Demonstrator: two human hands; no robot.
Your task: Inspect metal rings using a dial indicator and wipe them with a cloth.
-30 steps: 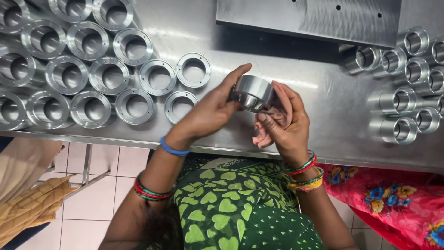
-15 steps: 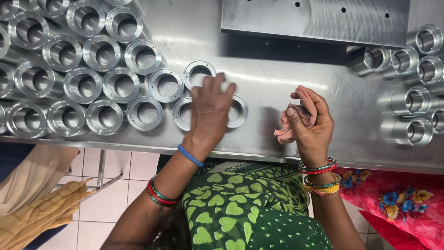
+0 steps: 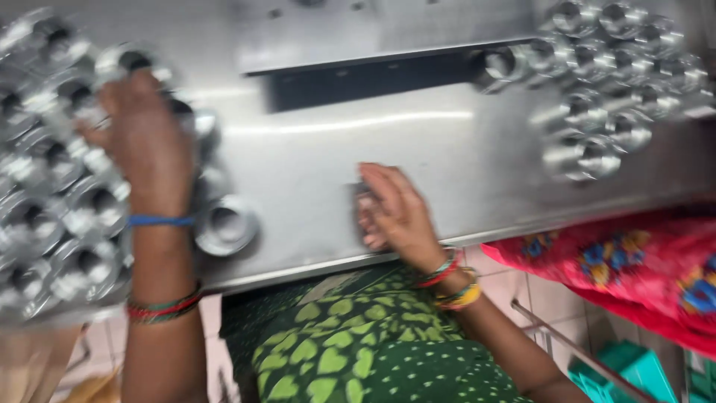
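From the head view, all of it smeared by motion: my left hand (image 3: 145, 142) lies palm down across the block of silver metal rings (image 3: 52, 216) on the steel table (image 3: 447, 157). My fingers (image 3: 112, 97) are spread flat over the rings; whether they grip one I cannot tell, the blur hides the tips. A blue band sits on that wrist, with red and green bangles further up the forearm. Just off the heel of this hand, toward the table's near edge, one ring (image 3: 226, 224) stands alone with its bore facing up, close beside my wrist but apart from it.

My right hand (image 3: 395, 213) rests at the near edge of the table, fingers (image 3: 380, 190) curled loosely around something small and dark against the palm; what it is, I cannot make out. Coloured bangles ring that wrist. Well beyond these fingers, up and to the right, a second cluster of rings (image 3: 611, 97) lies on its sides. Beyond both hands sits a flat metal plate (image 3: 388, 30). Under the table edge hangs red flowered cloth (image 3: 641, 261).
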